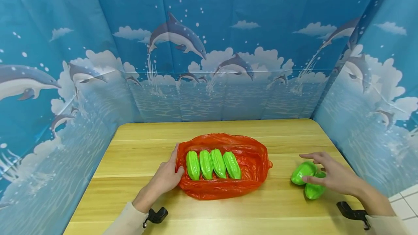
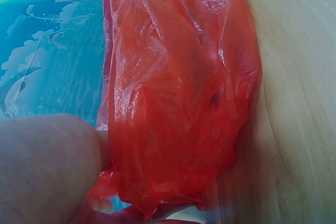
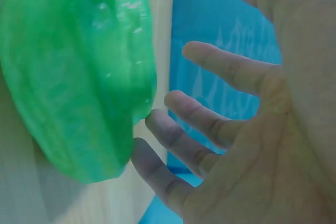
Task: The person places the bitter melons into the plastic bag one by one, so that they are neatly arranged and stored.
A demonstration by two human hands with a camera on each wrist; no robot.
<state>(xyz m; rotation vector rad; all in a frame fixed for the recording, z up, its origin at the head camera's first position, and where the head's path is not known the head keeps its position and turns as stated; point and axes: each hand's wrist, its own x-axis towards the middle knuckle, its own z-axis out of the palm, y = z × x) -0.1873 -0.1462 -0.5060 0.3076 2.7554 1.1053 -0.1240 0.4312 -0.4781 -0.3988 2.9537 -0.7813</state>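
A red plastic bag [image 1: 225, 190] lies on the table with its mouth spread wide. Inside it, several green star fruits [image 1: 206, 164] stand side by side in a row toward the left. My left hand [image 1: 168, 173] holds the bag's left end, thumb over the rim and index finger along the outside; in the left wrist view the red film [image 2: 178, 93] hides most of the fingers. To the right lie two more glossy, ridged star fruits [image 1: 303, 173], one against the other. My right hand [image 1: 336, 175] is right over them, its fingers spread apart beside the nearer fruit [image 3: 79, 77].
The light wooden table [image 1: 147, 133] has rounded far corners. A blue curtain [image 1: 222, 100] printed with dolphins encloses it at the back and both sides. White floor tiles [image 1: 406, 202] show at the lower right.
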